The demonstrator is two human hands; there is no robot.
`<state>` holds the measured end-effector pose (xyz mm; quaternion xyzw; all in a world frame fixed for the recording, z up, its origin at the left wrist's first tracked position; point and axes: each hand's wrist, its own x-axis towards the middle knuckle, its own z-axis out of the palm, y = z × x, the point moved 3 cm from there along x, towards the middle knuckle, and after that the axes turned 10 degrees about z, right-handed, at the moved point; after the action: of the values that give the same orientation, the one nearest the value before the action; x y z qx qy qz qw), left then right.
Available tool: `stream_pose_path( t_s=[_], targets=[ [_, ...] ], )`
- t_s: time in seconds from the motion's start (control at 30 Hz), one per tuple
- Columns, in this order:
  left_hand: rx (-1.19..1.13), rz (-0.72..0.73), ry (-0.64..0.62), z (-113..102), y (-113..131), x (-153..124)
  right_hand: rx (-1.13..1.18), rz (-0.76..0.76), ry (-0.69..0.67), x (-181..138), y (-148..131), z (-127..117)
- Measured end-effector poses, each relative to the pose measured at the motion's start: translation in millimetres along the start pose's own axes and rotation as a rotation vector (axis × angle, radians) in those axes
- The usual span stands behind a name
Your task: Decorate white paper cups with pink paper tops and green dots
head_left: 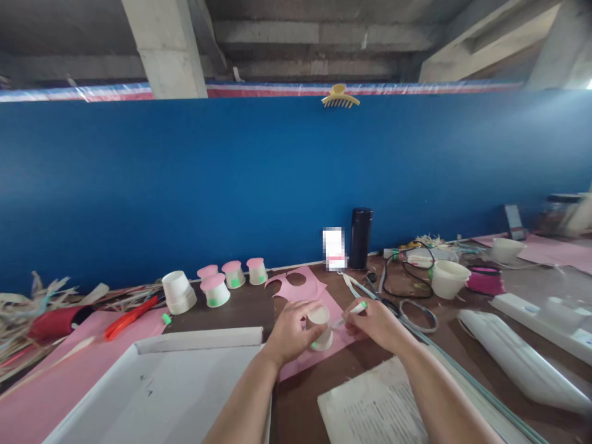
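Note:
My left hand point(293, 330) is wrapped round a small white paper cup point(319, 316), which stands on a sheet of pink paper point(303, 364). A green patch shows low on the cup. In my right hand point(367, 320), the fingers pinch a slim white marker point(357, 308) with a green end. Its other end points toward the cup; whether it touches the paper is hard to see. Round holes have been cut in the far part of the pink sheet. To the left stand several small cups point(215, 293) topped with pink paper discs, beside stacked white cups point(178, 293).
A white shallow box point(185, 388) lies at front left and a printed booklet point(374, 407) at front centre. Orange-handled scissors point(132, 317) and a green cap point(166, 319) are left. A black bottle point(361, 237) stands by the blue partition point(231, 179). Cables and a power strip point(531, 314) lie right.

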<state>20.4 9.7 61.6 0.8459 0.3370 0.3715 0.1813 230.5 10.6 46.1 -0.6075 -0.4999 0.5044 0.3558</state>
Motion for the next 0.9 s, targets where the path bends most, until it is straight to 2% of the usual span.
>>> stream_pose_path(
  t_s=[0.9],
  targets=[
    [-0.001, -0.011, 0.01, 0.4, 0.8, -0.5, 0.104, 0.038, -0.007, 21.5, 10.4, 5.2]
  ],
)
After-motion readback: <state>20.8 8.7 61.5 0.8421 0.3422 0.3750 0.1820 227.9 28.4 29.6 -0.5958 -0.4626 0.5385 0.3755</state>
